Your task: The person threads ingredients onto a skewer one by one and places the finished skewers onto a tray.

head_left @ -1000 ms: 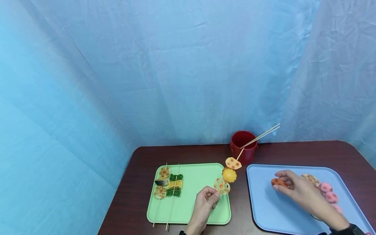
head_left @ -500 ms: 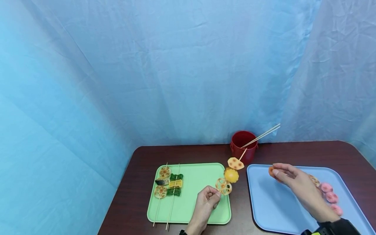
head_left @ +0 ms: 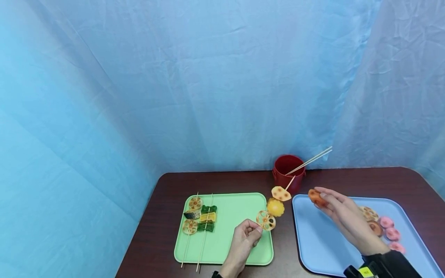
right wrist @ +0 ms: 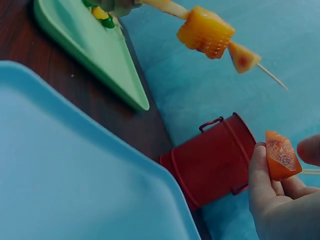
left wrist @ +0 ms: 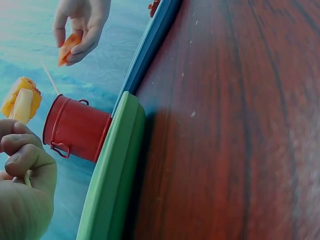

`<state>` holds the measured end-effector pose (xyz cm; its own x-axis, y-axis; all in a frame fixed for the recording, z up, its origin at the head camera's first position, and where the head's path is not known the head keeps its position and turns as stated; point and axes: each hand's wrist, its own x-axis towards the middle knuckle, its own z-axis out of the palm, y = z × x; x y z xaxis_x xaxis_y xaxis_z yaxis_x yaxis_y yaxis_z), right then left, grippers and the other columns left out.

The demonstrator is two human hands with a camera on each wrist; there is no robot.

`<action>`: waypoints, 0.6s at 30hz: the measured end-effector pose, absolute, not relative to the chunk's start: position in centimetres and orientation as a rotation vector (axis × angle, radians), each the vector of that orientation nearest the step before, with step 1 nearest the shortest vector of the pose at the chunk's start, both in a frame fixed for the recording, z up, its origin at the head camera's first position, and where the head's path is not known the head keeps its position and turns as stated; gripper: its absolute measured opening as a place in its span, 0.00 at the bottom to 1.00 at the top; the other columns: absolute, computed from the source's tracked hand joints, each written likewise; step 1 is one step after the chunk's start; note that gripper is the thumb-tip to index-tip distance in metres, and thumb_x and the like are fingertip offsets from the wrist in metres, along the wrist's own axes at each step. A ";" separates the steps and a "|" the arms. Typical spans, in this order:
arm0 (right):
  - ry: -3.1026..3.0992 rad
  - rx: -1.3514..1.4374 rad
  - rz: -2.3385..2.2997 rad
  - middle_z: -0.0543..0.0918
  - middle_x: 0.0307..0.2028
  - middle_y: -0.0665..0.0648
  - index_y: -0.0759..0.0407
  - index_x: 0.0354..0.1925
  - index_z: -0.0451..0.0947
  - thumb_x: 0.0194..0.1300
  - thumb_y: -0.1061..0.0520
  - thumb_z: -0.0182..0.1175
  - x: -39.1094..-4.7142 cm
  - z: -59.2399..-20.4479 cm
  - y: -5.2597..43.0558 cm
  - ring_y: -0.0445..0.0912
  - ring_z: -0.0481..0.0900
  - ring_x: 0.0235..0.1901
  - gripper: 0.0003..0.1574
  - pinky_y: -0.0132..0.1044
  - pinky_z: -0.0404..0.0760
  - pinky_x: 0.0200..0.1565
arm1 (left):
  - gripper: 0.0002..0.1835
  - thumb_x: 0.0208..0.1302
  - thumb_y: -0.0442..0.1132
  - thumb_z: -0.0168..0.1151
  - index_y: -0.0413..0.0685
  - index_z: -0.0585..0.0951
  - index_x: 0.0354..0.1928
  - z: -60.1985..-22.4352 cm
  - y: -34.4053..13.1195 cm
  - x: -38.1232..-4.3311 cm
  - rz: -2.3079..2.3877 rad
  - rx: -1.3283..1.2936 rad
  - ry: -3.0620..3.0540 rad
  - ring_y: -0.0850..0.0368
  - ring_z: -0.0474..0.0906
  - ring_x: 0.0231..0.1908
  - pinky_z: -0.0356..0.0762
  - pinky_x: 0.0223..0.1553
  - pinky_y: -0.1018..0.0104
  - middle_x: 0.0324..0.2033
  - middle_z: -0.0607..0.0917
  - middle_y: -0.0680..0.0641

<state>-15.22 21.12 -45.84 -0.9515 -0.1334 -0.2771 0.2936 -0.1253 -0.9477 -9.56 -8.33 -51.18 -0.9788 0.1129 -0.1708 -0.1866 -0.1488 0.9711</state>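
My left hand [head_left: 244, 241] grips a bamboo skewer [head_left: 290, 182] over the right side of the green tray, its bare tip pointing up and right. Threaded on it are a lotus root slice [head_left: 265, 220] next to the fingers, a corn piece [right wrist: 206, 32], then a pale yellow piece with brown spots [head_left: 281, 194] nearest the tip. Above the far left part of the blue tray, my right hand [head_left: 347, 222] pinches an orange, brown-spotted food piece [right wrist: 281, 155] between thumb and fingers. It is apart from the skewer tip. The skewer's lower end is mostly hidden by the left hand.
Two loaded skewers [head_left: 207, 218] lie on the green tray [head_left: 229, 247]. A red bucket [head_left: 283, 179] with thin sticks [head_left: 314, 157] leaning out stands behind. On the blue tray [head_left: 323, 247] are a lotus slice [head_left: 368, 213], a brown ring-like piece [head_left: 375, 228] and pink pieces [head_left: 393, 234].
My right hand has lifted the orange piece and moved it left and away from me, uncovering the brown piece. The skewer in my left hand has shifted slightly right.
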 end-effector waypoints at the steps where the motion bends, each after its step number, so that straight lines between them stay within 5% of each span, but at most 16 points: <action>1: 1.835 0.169 -2.180 0.66 0.62 0.55 0.66 0.73 0.53 0.70 0.44 0.54 -15.3 -45.7 20.9 0.34 0.76 0.48 0.44 0.35 0.75 0.52 | 0.07 0.62 0.35 0.61 0.37 0.74 0.35 -51.2 -8.4 -9.6 2.239 -0.082 1.909 0.64 0.64 0.19 0.61 0.21 0.74 0.20 0.72 0.53; 5: 1.803 0.134 -2.235 0.60 0.65 0.60 0.64 0.73 0.53 0.70 0.47 0.55 -15.6 -45.2 20.2 0.34 0.77 0.49 0.42 0.33 0.76 0.51 | 0.08 0.61 0.34 0.61 0.35 0.75 0.35 -51.2 -8.3 -9.5 2.226 -0.071 1.926 0.64 0.64 0.19 0.61 0.21 0.74 0.20 0.73 0.53; 18: 1.760 -0.001 -2.433 0.66 0.59 0.55 0.64 0.70 0.58 0.69 0.53 0.56 -16.2 -44.3 18.9 0.36 0.78 0.50 0.36 0.34 0.75 0.51 | 0.08 0.62 0.35 0.61 0.35 0.75 0.36 -51.5 -8.1 -9.2 2.191 -0.014 1.916 0.65 0.63 0.18 0.60 0.20 0.74 0.20 0.73 0.54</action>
